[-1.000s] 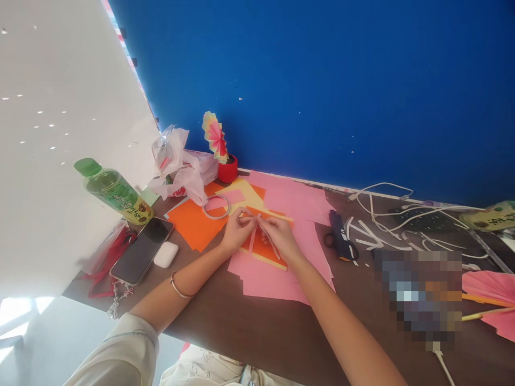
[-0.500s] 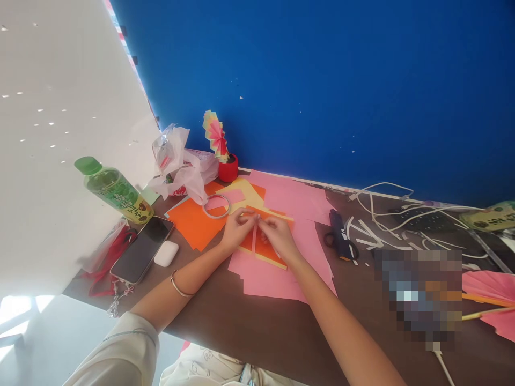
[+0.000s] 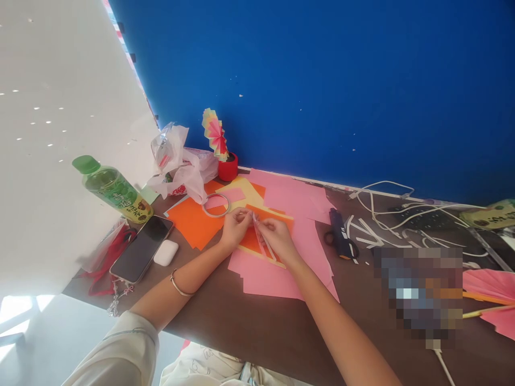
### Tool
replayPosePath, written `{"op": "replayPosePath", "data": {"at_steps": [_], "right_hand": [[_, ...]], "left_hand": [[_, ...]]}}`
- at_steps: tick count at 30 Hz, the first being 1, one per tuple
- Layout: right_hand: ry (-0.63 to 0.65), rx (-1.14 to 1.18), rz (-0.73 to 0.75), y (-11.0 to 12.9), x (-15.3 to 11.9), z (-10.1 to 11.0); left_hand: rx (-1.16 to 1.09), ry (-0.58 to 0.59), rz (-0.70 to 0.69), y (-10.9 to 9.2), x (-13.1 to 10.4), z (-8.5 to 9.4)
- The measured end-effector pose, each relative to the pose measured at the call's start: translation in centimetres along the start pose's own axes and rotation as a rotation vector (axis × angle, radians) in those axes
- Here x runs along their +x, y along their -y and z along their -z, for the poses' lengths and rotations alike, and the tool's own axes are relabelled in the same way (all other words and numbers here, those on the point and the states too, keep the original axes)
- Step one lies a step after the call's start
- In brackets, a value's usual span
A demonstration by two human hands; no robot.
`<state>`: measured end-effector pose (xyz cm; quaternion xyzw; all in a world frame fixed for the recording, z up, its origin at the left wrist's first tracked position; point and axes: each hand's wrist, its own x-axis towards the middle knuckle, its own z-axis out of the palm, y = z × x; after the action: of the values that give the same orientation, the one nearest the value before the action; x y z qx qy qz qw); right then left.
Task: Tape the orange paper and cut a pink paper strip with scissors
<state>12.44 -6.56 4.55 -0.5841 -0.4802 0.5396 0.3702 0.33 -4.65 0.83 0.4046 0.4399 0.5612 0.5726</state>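
Observation:
My left hand point(image 3: 236, 229) is pinched closed at the upper end of a thin whitish strip point(image 3: 264, 242), which looks like tape or its backing. Close beside it on the right, my right hand point(image 3: 277, 236) grips the same strip between thumb and fingers. The strip hangs slanting over an orange sheet point(image 3: 279, 228) with yellow edges. That sheet lies on pink paper point(image 3: 273, 281). My fingers hide the strip's top end, and whether it is one layer or two I cannot tell.
Left are a grey ring point(image 3: 216, 206), orange paper point(image 3: 197, 225), a white case point(image 3: 166, 252), a phone point(image 3: 140, 249) and a green-capped bottle point(image 3: 116, 190). Behind stand a plastic bag point(image 3: 189, 171) and red pot point(image 3: 228, 167). Right lie dark-handled scissors point(image 3: 340, 236), white strips point(image 3: 364, 233) and cables point(image 3: 376, 212).
My hands have moved slightly apart near the strip's top. The strip, which hung almost straight down, now slants down to the right.

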Motion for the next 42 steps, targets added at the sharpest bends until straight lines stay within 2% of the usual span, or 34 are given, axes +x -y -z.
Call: {"op": "replayPosePath", "data": {"at_steps": [4, 16, 23, 36, 42], "right_hand": [[-0.043, -0.007, 0.012, -0.5, 0.3, -0.3], [-0.04, 0.03, 0.024, -0.9, 0.6, -0.7], [-0.036, -0.007, 0.046, -0.7, 0.4, -0.7], [-0.008, -0.128, 0.134, -0.7, 0.2, -0.8], [-0.035, -0.174, 0.174, -1.2, 0.4, -0.8]], "left_hand": [[-0.015, -0.014, 0.002, 0.3, 0.1, 0.1], [-0.036, -0.016, 0.018, 0.1, 0.1, -0.1], [-0.038, -0.039, 0.05, -0.1, 0.1, -0.1], [-0.03, -0.046, 0.002, 0.0, 0.1, 0.1], [-0.075, -0.07, 0.054, -0.7, -0.2, 0.0]]}}
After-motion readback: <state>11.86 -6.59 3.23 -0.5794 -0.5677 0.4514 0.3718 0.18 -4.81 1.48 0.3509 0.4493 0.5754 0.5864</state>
